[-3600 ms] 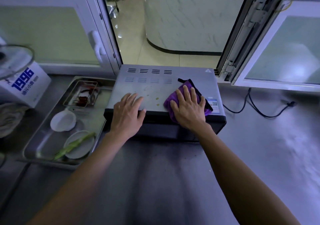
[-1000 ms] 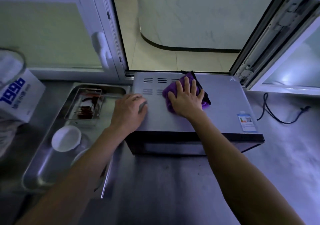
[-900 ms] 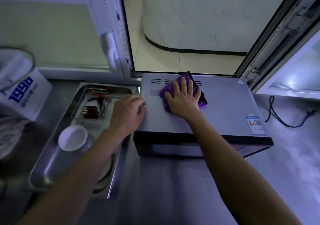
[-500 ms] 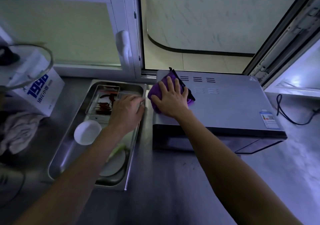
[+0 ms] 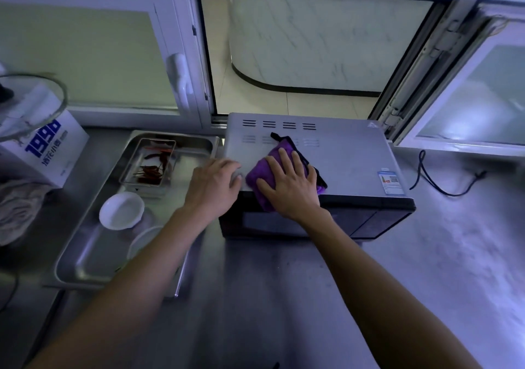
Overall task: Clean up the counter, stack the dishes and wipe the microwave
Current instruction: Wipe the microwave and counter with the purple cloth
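Center of frame: microwave [image 5: 341,158] on a steel tabletop [image 5: 284,297], below an open window [image 5: 312,50]. Right hand [image 5: 289,184] flat, fingers straight and spread, pressing a purple cloth [image 5: 260,174] onto the microwave's top near its front left corner. Left hand [image 5: 213,188] just beside it at the left edge, grip loosely curved against the corner, holding nothing. Left of frame: metal tray [image 5: 85,266] with a white bowl [image 5: 121,211], a plate [image 5: 139,243] partly hidden by the forearm, and a small dish of red chilies [image 5: 150,164]. Far left: white box [image 5: 48,150].
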`<state>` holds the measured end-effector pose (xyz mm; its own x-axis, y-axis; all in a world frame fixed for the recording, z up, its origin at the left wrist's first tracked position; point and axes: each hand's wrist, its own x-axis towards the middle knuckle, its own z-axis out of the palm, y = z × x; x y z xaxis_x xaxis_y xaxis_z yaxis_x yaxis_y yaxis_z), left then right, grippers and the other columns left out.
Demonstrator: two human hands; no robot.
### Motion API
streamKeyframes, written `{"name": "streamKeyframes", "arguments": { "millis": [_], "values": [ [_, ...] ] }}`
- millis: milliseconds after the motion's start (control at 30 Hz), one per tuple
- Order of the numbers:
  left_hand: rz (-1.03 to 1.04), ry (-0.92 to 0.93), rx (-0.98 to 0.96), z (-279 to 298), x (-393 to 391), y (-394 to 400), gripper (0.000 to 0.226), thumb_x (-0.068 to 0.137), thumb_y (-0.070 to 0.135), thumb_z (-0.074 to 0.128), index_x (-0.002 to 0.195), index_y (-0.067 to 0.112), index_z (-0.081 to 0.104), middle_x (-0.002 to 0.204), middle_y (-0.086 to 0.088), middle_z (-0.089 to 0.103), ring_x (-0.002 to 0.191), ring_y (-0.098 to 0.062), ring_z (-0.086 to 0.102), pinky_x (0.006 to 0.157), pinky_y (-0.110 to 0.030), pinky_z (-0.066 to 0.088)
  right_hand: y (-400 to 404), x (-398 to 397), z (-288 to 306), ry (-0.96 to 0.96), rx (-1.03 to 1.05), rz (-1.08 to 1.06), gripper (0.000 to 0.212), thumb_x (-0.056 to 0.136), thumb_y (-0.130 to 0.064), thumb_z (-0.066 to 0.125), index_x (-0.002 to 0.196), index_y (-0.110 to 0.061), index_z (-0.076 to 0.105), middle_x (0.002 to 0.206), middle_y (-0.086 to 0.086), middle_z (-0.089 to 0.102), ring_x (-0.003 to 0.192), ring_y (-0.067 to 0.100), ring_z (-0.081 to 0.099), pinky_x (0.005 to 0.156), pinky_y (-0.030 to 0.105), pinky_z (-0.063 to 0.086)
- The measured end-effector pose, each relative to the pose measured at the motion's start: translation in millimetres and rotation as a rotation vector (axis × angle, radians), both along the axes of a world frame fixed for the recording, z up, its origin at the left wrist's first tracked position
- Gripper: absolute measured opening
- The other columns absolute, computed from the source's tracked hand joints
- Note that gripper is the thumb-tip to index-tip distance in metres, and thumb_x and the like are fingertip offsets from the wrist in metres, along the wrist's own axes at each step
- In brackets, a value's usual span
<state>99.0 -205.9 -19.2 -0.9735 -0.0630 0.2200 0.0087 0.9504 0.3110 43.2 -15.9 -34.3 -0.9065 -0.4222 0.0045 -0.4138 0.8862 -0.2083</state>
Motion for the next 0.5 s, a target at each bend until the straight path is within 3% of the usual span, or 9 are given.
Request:
{"name": "streamKeyframes", "arguments": {
  "millis": [500],
  "values": [
    [-0.137, -0.021, -0.077, -4.3, -29.3, 160.9, 0.031, 0.095, 0.032, 0.056, 0.121, 0.017, 0.066, 0.127, 0.002, 0.062, 0.119, -0.024, 0.052, 0.094, -0.046, 0.047, 177.9, -22.4, -6.6, 0.03, -0.022, -0.171, 0.07, 0.093, -0.069, 0.023, 0.153, -0.034, 0.016, 0.167, -0.001, 0.004, 0.153, 0.026, 0.001, 0.118, 0.057, 0.007]
  ]
}}
